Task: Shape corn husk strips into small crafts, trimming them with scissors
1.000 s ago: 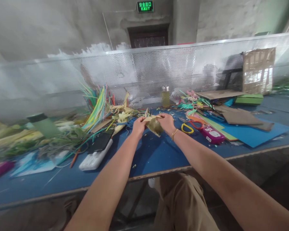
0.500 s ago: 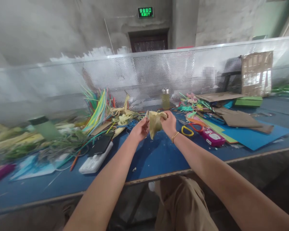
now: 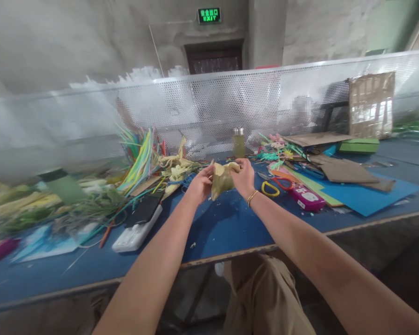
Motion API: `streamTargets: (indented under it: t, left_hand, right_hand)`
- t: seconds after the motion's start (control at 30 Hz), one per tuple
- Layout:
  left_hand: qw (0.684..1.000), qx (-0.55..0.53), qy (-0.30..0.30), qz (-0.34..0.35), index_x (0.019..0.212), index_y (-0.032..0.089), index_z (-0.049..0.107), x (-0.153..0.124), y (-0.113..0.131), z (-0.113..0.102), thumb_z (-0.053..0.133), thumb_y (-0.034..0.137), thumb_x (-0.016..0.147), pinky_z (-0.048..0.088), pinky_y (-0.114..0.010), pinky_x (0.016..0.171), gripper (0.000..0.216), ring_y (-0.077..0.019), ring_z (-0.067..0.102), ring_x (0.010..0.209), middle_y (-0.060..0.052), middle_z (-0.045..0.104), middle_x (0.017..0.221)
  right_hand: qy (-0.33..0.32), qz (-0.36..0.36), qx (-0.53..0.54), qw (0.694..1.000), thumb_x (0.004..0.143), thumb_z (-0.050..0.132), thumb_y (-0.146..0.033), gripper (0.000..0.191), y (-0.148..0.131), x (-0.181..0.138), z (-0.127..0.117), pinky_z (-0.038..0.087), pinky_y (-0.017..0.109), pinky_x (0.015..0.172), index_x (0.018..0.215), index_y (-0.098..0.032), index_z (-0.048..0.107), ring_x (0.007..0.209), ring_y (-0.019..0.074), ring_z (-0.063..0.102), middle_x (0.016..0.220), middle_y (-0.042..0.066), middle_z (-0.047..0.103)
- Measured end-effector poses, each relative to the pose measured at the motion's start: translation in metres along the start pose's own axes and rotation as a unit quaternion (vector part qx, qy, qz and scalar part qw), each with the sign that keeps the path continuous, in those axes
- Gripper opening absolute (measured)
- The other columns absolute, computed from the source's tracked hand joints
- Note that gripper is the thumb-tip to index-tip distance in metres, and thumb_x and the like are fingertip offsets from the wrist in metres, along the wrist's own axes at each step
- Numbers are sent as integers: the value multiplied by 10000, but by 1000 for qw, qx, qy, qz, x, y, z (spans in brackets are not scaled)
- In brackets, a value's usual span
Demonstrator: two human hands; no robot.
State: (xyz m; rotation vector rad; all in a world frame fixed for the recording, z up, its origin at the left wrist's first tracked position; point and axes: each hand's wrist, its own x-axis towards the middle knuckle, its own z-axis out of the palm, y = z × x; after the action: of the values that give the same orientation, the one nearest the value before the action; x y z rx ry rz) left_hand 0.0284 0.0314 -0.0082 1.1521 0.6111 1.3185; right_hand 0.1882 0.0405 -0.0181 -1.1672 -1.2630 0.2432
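Note:
Between my hands, above the blue table, is a tan-yellow piece of crumpled, leaf-like sheet [image 3: 222,180] with a curled top edge. My right hand [image 3: 243,179], a gold bracelet at its wrist, pinches the piece's right side between thumb and fingers. At the left edge of the piece is my left hand [image 3: 201,184], its fingers bent round that side. The fingertips of my left hand are partly hidden. Right of my hands lie scissors [image 3: 270,188] with yellow and red handles, beside a magenta device [image 3: 306,197].
On the left of the blue table [image 3: 223,232] lie a black phone [image 3: 145,209] on a white case [image 3: 136,235], colourful strips [image 3: 141,158] and a green bottle [image 3: 63,186]. Cardboard [image 3: 349,171] and blue paper [image 3: 373,200] lie right. Behind stand a small bottle [image 3: 239,143] and a perforated screen [image 3: 223,107].
My left hand has shifted slightly left and its fingers now lie higher along the piece's edge. The sheet has turned a little and looks wider open at the top.

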Motion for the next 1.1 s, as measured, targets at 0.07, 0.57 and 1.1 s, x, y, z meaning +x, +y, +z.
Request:
streamTargets:
  t: [0.07,0.57,1.1]
  left_hand:
    - [999,38,19,0,1052,201,642,-1,0,1,624,131,531,457,-284,700,526,-171,614,818,-53,669,1034]
    - [992,102,73,23,912,169,653,7,-16,-11,750,195,535,436,-248,577,390,-119,567,571,11,629,690]
    - [977,-64,200,-21,875,174,608,8,-6,-3,640,229,742,513,-319,707,148,-189,647,713,-20,655,727]
  right_hand:
    - [-12,-2,-3,1000,690,576,-254,401,0,0,-1,467,325,763,1080,-169,542,858,208,632,946,98,671]
    - [-40,-57,46,996,724,600,-296,223,-4,-3,1,477,308,745,911,-189,655,807,192,637,897,64,699]
    - [-112,16,108,988,727,596,-479,327,3,-4,11,300,238,522,672,-158,620,563,108,386,592,-22,489]
